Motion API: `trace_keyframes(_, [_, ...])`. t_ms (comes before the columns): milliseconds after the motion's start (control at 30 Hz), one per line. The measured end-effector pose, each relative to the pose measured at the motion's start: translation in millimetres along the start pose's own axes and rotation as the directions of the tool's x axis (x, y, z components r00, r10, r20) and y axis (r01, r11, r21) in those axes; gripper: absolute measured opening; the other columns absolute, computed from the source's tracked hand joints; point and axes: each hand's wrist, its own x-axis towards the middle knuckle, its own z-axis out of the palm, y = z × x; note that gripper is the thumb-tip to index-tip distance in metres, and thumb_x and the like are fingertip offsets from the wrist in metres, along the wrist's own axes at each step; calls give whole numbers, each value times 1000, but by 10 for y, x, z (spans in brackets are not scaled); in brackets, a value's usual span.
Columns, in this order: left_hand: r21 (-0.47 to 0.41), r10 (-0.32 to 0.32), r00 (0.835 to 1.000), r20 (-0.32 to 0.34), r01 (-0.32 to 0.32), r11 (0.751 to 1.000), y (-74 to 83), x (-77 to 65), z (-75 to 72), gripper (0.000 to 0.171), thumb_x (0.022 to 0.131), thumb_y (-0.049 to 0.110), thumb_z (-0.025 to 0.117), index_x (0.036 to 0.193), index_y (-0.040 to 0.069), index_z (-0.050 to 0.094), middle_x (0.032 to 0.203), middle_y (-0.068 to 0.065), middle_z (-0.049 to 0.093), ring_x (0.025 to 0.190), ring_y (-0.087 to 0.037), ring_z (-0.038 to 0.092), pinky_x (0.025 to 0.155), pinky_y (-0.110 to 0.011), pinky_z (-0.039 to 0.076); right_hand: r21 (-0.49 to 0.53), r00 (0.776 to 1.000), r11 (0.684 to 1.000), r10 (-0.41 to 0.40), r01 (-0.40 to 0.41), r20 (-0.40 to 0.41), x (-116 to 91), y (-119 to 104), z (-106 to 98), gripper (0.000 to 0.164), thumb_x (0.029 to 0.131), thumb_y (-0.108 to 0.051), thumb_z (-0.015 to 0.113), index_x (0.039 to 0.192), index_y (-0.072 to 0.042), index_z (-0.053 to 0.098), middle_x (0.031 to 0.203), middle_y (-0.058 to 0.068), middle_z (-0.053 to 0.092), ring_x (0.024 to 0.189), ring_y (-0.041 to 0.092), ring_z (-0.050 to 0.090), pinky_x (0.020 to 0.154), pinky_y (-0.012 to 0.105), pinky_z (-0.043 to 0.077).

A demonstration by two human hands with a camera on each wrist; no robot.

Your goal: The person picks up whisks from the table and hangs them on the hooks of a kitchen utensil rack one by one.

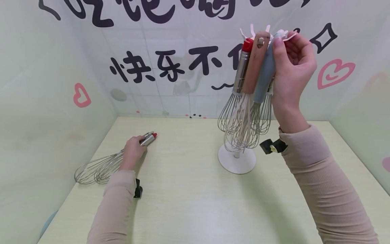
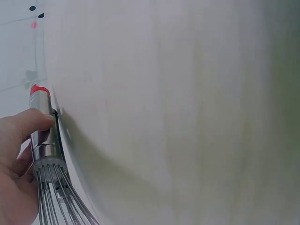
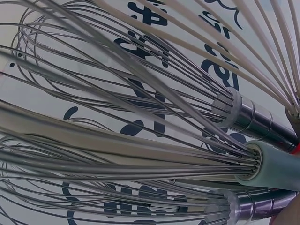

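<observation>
My left hand [image 1: 133,150] grips a metal-handled whisk [image 2: 43,131] with a red end cap, low over the left of the table. A second wire head and metal handle overlap it in the head view. My right hand [image 1: 292,66] is raised to the top of a white whisk stand [image 1: 236,159]. Its thumb lies on the top of a blue-handled whisk [image 1: 265,76], with curled fingers by a white hook. Next to that whisk hang a wooden-handled whisk [image 1: 256,67] and a red-capped metal whisk [image 1: 242,71]. Another metal-handled whisk [image 3: 255,204] shows behind the blue handle.
The pale wooden table [image 1: 186,189] runs to a back wall [image 1: 170,105] printed with dark lettering and pink hearts. Side panels close in on the left and right. The stand's round base rests right of the table's middle, near the back.
</observation>
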Motion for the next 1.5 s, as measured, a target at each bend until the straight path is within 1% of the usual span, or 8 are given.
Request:
trace_keyframes(267, [-27, 50, 997, -54, -51, 998, 43, -21, -49, 45, 87, 2, 60, 130, -6, 52, 118, -32, 61, 88, -35, 62, 69, -38, 54, -20, 1000, 1000, 0, 0, 4, 33, 8, -29, 21, 84, -8, 68, 104, -5, 63, 98, 2, 59, 94, 13, 55, 88, 22, 47])
trace_keyframes(433, [-44, 53, 998, -42, -55, 998, 67, -10, -71, 46, 87, 2, 59, 132, -5, 51, 118, -31, 60, 84, -33, 61, 65, -33, 53, -32, 1000, 999, 0, 0, 11, 53, 22, -53, 22, 84, -9, 67, 106, -6, 64, 99, 1, 59, 95, 13, 55, 88, 22, 47])
trace_keyframes(633, [-72, 42, 998, -43, -45, 996, 113, 2, -90, 48, 87, 3, 59, 134, -4, 50, 121, -30, 57, 88, -32, 58, 70, -33, 51, -30, 1000, 1000, -3, 4, 17, 64, 28, -59, 20, 84, -9, 66, 104, -6, 64, 99, 2, 59, 94, 13, 55, 88, 23, 47])
trace_keyframes(867, [-89, 68, 994, -88, -76, 993, 183, -3, -118, 46, 87, 2, 58, 131, -5, 52, 120, -31, 57, 100, -38, 57, 84, -47, 51, -22, 1000, 1000, -2, 3, 16, 73, 26, -51, 19, 84, -9, 67, 103, -6, 65, 97, 2, 60, 92, 14, 55, 86, 23, 47])
trace_keyframes(967, [-106, 74, 993, -95, -84, 991, 207, 1, -121, 45, 88, 3, 59, 131, -5, 53, 122, -31, 56, 102, -39, 57, 88, -50, 50, -18, 1000, 1000, 3, -3, 16, 78, 25, -45, 17, 84, -9, 67, 101, -6, 67, 94, 2, 61, 90, 13, 55, 84, 23, 47])
trace_keyframes(1067, [-121, 78, 992, -103, -90, 989, 239, 11, -119, 44, 89, 6, 60, 131, -3, 53, 122, -30, 56, 101, -37, 56, 85, -48, 51, -4, 1000, 1000, 16, -16, 22, 87, 26, -36, 16, 84, -9, 67, 99, -6, 68, 92, 1, 61, 88, 13, 54, 81, 22, 45])
trace_keyframes(1300, [-127, 105, 986, -133, -122, 984, 341, 18, -142, 43, 88, 7, 59, 130, -2, 54, 121, -29, 56, 100, -37, 57, 82, -46, 52, -36, 997, 999, 38, -35, 70, 88, 27, -45, 22, 88, -10, 61, 107, -4, 67, 92, -1, 59, 89, 11, 50, 80, 23, 42])
trace_keyframes(1500, [-166, 117, 983, -141, -140, 976, 431, 18, -182, 47, 87, 7, 59, 133, 0, 53, 124, -28, 56, 98, -36, 57, 78, -42, 53, -14, 995, 998, 65, -64, 80, 103, 8, -36, 18, 87, -9, 61, 103, -5, 68, 91, -1, 59, 89, 11, 50, 80, 22, 42])
